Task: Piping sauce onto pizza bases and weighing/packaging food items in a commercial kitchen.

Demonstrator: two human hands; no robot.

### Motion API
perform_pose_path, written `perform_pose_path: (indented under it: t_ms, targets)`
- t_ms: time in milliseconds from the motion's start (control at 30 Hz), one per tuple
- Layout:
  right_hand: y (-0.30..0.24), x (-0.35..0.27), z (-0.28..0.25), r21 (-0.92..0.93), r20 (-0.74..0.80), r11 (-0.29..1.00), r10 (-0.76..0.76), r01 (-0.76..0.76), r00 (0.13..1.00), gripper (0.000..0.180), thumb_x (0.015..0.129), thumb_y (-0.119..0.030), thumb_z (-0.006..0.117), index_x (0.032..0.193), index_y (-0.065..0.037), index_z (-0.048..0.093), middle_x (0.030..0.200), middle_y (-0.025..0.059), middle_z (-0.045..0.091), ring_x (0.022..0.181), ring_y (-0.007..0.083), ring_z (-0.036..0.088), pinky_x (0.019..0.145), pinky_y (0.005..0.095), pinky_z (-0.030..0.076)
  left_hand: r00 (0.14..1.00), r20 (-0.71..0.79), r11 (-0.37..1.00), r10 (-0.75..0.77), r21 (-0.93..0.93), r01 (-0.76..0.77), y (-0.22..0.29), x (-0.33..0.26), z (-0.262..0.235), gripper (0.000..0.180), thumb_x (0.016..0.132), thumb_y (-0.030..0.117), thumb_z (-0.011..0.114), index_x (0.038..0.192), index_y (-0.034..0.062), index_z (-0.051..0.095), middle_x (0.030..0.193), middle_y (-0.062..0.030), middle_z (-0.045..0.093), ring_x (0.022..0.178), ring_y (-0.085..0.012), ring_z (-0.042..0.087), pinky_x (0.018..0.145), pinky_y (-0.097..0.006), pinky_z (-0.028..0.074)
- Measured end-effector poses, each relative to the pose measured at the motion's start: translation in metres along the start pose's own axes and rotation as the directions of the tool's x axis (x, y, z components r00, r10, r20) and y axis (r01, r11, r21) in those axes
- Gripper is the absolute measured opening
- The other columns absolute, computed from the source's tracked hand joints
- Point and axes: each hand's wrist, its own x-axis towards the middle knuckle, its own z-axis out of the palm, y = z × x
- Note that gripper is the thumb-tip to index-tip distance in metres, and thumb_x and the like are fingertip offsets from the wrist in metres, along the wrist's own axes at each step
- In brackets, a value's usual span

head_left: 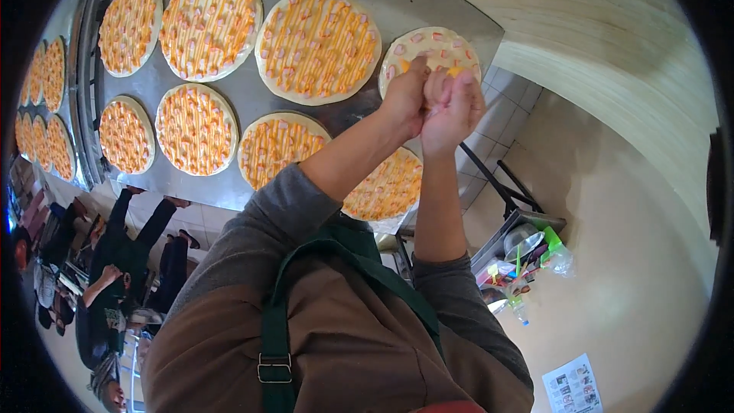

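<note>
My left hand (405, 96) and my right hand (453, 113) are close together over the right end of the metal table, both with fingers curled in. Small orange-yellow bits show at the fingertips, but what I grip is mostly hidden. Beneath my hands lies a round pizza base (409, 40) with scattered pink chunks and no visible sauce stripes. To its left is a larger pizza (318, 46), striped with orange sauce and dotted with pink pieces. Another topped pizza (384, 188) is partly covered by my left forearm.
More striped pizzas, such as one at the back (210, 25), stand in two rows on the metal table (248, 99). A pale wall (589, 46) rises at the right. Below it is a cart (527, 231) with a bowl and bags. People (115, 260) are at the lower left.
</note>
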Motion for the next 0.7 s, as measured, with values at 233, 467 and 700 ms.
perform_pose_path:
  t_ms: [233,467,700]
  targets:
    - [0.000,0.004,0.009,-0.041,-0.009,0.998,0.047,-0.048,0.999,0.041,0.096,-0.023,0.045,0.059,-0.010,0.034,0.050,-0.0029,0.031,0.045,0.0071,0.027,0.043,0.0247,0.020,0.999,-0.030,1.000,-0.010,0.011,0.011,0.006,0.000,-0.003,0.043,0.097,0.040,0.035,0.098,0.0031,0.056,0.085,-0.0119,0.061,0.077,-0.0205,0.061,0.074,-0.036,0.052]
    - [0.000,-0.028,0.000,-0.088,-0.062,0.986,0.138,-0.143,0.988,0.041,0.095,-0.021,0.047,0.058,-0.010,0.033,0.051,-0.0027,0.031,0.044,0.0066,0.027,0.042,0.0245,0.020,0.991,-0.131,0.999,0.000,0.036,0.005,-0.012,-0.021,-0.012,0.046,0.097,0.043,0.035,0.104,0.0020,0.053,0.095,-0.0112,0.059,0.088,-0.0217,0.057,0.080,-0.036,0.049]
    - [-0.009,0.023,0.008,-0.098,-0.084,0.995,0.023,-0.031,0.996,0.041,0.096,-0.020,0.045,0.058,-0.010,0.033,0.051,-0.0030,0.031,0.044,0.0060,0.027,0.042,0.0246,0.020,0.999,-0.006,0.978,-0.051,0.201,0.051,0.007,0.014,0.001,0.042,0.097,0.039,0.035,0.107,0.0025,0.053,0.097,-0.0123,0.059,0.091,-0.0221,0.058,0.079,-0.036,0.050]
